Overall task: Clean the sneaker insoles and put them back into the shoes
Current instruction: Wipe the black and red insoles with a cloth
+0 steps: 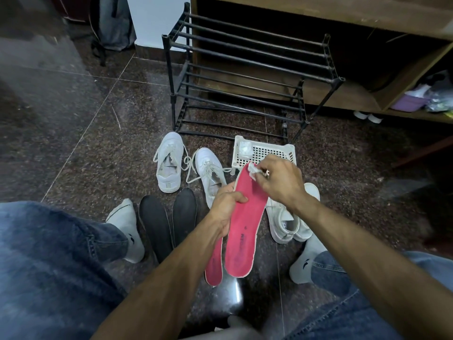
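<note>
My left hand point(226, 207) grips a red insole point(245, 231) by its left edge, holding it up with the toe pointing away. At the toe end my right hand point(279, 182) pinches a white wipe point(252, 169) against the insole. A second red insole point(214, 263) lies on the floor under the first, partly hidden. Two dark insoles point(169, 222) lie side by side to the left. A pair of white sneakers point(170, 165) stands ahead, with its second shoe point(210, 175) beside my left hand. Another white pair point(291, 222) sits under my right forearm.
A white plastic basket point(266, 150) holding crumpled white wipes sits behind my right hand. A black metal shoe rack point(245, 79) stands beyond it against a wooden cabinet point(343, 15). My legs in jeans and white socks point(127, 229) flank the insoles on the dark stone floor.
</note>
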The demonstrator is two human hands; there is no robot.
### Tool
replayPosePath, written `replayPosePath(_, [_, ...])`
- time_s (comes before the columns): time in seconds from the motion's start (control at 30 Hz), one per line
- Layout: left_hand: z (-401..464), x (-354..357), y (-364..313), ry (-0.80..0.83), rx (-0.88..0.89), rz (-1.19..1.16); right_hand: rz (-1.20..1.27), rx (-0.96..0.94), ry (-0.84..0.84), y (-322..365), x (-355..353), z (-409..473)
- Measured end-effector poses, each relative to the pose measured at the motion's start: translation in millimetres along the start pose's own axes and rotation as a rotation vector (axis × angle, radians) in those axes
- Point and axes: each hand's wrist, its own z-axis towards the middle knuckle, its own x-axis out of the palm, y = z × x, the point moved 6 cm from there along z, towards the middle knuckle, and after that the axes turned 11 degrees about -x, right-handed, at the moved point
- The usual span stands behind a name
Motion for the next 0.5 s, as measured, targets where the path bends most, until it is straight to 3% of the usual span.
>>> replayPosePath(0.1, [1, -4, -3, -0.027, 0.021, -0.053, 0.064, -0.042, 0.0, 11, 2, 2])
replayPosePath(0.2, [3, -9, -4, -0.035, 0.043, -0.097, 0.107, -0.187, 0.123, 35, 12, -19])
replayPosePath(0.4, [1, -5, 1, -0.055, 0.01, -0.046, -0.024, 0.08, -0.024, -3, 1, 3])
replayPosePath(0.5, [-2, -9, -1, -0.05, 0.024, -0.052, 0.112, -0.06, 0.051, 11, 10, -10])
